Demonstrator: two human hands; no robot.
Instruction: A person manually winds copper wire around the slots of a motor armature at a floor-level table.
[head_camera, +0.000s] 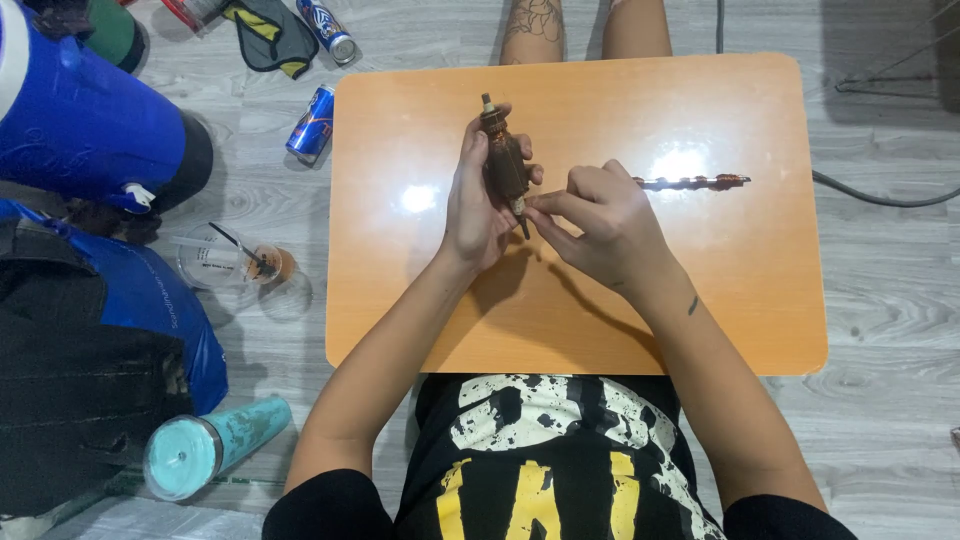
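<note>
While left hand (472, 205) grips one rotor (505, 165), right hand (600, 225) fingers pinch its lower tip; one drill bit (695, 182) on table (420, 300); two cans (312, 122).

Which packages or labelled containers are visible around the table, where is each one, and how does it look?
Drink can: floor, by the table's left edge; slim, blue and silver, lying down.
Second can: floor, top, beyond the table; blue and white, lying.
Plastic cup: floor, left; clear, with a straw and faint print.
Tumbler: floor, lower left; teal cylinder, on its side.
No signs or screens.
</note>
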